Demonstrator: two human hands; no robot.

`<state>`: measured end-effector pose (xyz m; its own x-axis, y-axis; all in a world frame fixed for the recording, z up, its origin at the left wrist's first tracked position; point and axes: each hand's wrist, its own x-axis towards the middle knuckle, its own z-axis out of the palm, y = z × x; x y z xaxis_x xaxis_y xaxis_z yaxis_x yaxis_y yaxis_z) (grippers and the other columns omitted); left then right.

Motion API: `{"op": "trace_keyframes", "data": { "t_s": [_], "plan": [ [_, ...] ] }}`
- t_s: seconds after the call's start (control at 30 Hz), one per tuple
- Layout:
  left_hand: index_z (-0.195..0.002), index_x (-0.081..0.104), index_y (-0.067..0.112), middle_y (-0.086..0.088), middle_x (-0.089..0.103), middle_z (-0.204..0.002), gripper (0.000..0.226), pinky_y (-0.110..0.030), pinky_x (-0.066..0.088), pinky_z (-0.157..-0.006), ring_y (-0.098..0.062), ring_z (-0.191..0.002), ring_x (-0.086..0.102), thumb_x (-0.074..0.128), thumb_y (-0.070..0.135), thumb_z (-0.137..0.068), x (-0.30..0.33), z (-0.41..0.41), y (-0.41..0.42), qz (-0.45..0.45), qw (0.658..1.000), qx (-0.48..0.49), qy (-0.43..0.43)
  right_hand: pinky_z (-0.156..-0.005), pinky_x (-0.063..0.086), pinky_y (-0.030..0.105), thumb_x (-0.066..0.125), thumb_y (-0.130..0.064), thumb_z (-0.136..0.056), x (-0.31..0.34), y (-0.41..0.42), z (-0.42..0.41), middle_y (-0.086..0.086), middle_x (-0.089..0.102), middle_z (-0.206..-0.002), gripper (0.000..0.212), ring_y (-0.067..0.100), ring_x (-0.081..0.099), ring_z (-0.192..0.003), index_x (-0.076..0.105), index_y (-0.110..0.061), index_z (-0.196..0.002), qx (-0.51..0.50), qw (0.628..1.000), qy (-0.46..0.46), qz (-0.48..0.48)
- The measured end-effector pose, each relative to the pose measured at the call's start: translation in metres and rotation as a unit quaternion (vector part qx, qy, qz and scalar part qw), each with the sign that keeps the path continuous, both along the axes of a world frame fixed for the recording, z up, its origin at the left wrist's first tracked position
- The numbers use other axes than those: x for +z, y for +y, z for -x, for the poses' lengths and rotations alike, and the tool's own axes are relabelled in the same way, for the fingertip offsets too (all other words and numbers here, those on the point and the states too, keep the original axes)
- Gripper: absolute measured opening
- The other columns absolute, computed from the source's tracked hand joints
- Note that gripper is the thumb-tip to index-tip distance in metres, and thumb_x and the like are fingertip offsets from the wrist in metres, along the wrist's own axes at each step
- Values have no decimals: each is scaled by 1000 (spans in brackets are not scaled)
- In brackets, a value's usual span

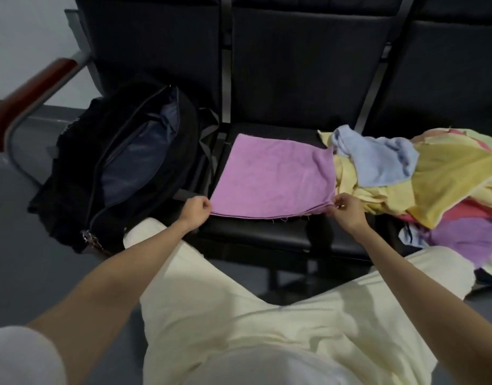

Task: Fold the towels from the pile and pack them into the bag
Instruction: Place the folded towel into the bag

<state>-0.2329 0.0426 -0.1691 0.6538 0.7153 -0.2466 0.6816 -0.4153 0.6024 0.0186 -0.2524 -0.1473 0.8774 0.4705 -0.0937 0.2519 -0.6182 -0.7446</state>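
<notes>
A purple towel (272, 176) lies flat on the middle black seat (256, 232), folded double with two layers showing at its near edge. My left hand (196, 211) pinches its near left corner. My right hand (346, 208) pinches its near right corner. To the right a pile of towels (433, 173) in yellow, blue, pink and purple covers the neighbouring seat and overlaps the purple towel's right edge. A black bag (114, 162) stands unzipped on the left seat, with dark blue lining visible inside.
Black seat backs (303, 65) rise behind the row. A wooden armrest on a metal frame (31, 90) stands left of the bag. My legs in pale trousers (253, 315) are close to the seat's front edge. Grey floor lies to the left.
</notes>
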Motion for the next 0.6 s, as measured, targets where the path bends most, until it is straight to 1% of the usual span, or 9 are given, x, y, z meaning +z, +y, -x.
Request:
{"op": "trace_keyframes", "data": {
  "t_s": [0.07, 0.1, 0.17, 0.2, 0.23, 0.3, 0.37, 0.47, 0.6],
  "plan": [
    [-85, 68, 1, -17, 64, -101, 17, -34, 47, -85, -33, -95, 62, 51, -3, -84, -8, 9, -2, -40, 997, -54, 37, -70, 51, 43, 70, -10, -83, -3, -1, 1, 13, 64, -69, 9, 25, 59, -66, 63, -6, -79, 6, 1000, 1, -2],
    [-86, 68, 3, -15, 60, -105, 18, -35, 47, -87, -33, -96, 60, 51, -3, -84, -10, 11, -2, -58, 994, -79, 52, -68, 50, 38, 70, -10, -83, -2, -1, 2, 12, 63, -68, 9, 22, 57, -65, 63, -5, -79, 11, 1000, 5, -5],
    [-89, 68, 7, -12, 56, -109, 18, -38, 46, -88, -32, -100, 56, 51, 2, -84, -6, 12, -6, -104, 983, -119, 94, -63, 47, 20, 70, -10, -84, 0, 0, 2, 10, 63, -68, 10, 17, 56, -63, 66, -2, -80, 26, 1000, 4, -10],
    [-92, 68, 9, -10, 55, -111, 18, -38, 46, -88, -32, -103, 54, 53, 6, -84, -3, 10, -7, -135, 973, -138, 125, -62, 46, 16, 70, -10, -84, 1, 0, 2, 9, 64, -69, 12, 16, 57, -64, 67, 1, -81, 34, 999, 3, -14],
    [-96, 69, 11, -9, 54, -114, 19, -39, 45, -90, -31, -107, 51, 54, 10, -84, 1, 6, -8, -168, 962, -155, 152, -64, 49, 18, 70, -11, -84, 2, 0, 1, 9, 65, -70, 13, 15, 59, -64, 68, 2, -82, 43, 999, 3, -22],
    [-101, 70, 13, -7, 51, -121, 23, -38, 42, -95, -30, -112, 47, 56, 16, -83, 8, -2, -15, -194, 951, -171, 168, -70, 53, 31, 70, -9, -84, 8, 0, 2, 8, 66, -72, 9, 15, 61, -65, 69, 0, -83, 64, 997, 5, -39],
    [-104, 70, 15, -7, 50, -124, 24, -36, 40, -97, -30, -114, 46, 59, 16, -82, 12, -13, -25, -162, 963, -175, 123, -70, 53, 33, 70, -7, -84, 15, -1, 3, 6, 67, -73, 4, 11, 62, -65, 70, -3, -83, 79, 996, 2, -52],
    [-106, 69, 12, -8, 56, -120, 26, -31, 41, -98, -25, -110, 54, 68, 16, -80, 17, -39, -51, -76, 976, -206, 5, -61, 52, 14, 68, -5, -84, 22, -3, 3, 8, 67, -77, 8, -2, 61, -55, 70, 1, -90, 99, 992, 5, -74],
    [-106, 67, 9, -8, 63, -112, 35, -24, 44, -87, -19, -101, 57, 79, 21, -76, 30, -88, -97, 3, 970, -210, -122, -59, 47, 8, 75, -9, -79, 24, -4, 0, 7, 67, -76, 12, -5, 60, -58, 69, -3, -88, 89, 992, -5, -91]
  ]
}}
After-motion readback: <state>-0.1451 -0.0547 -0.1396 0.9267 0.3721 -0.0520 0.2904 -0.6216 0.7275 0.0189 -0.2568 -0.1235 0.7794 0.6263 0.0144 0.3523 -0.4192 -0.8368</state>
